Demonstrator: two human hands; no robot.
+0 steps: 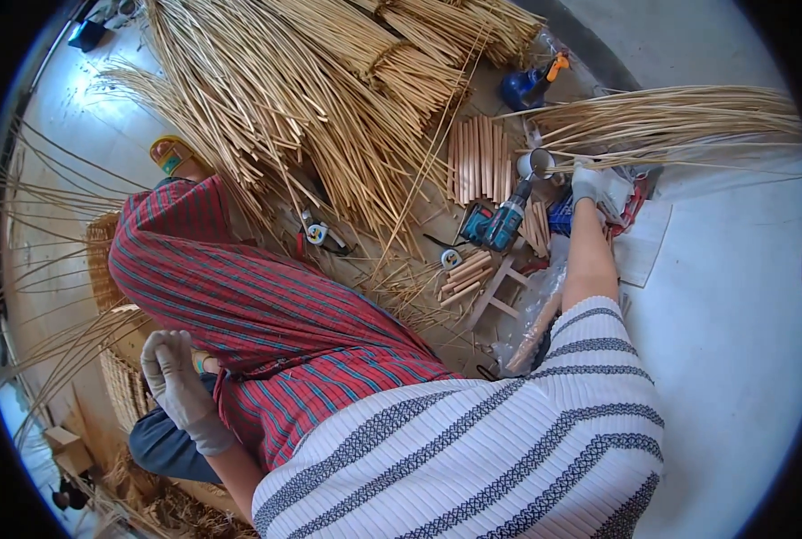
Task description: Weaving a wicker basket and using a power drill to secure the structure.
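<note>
My gloved left hand (175,386) is raised at the lower left, beside my plaid-covered leg (239,296), its fingers curled; whatever they may hold is hidden. My gloved right hand (591,187) reaches forward among a metal cup (536,164), long pale rods (670,126) and a heap of tools and plastic (625,202); its fingertips are too small to make out. Left of it lie a teal drill (500,222), short wooden pieces (475,157) and a small wooden frame (500,296).
Large bundles of reeds (302,99) cover the upper middle. A blue spray bottle (525,88) stands behind the cup. Tape measures (317,232) lie on the floor. Woven baskets (112,260) with upright canes are at the left, near a sandaled foot (172,154). A white surface (724,332) is at right.
</note>
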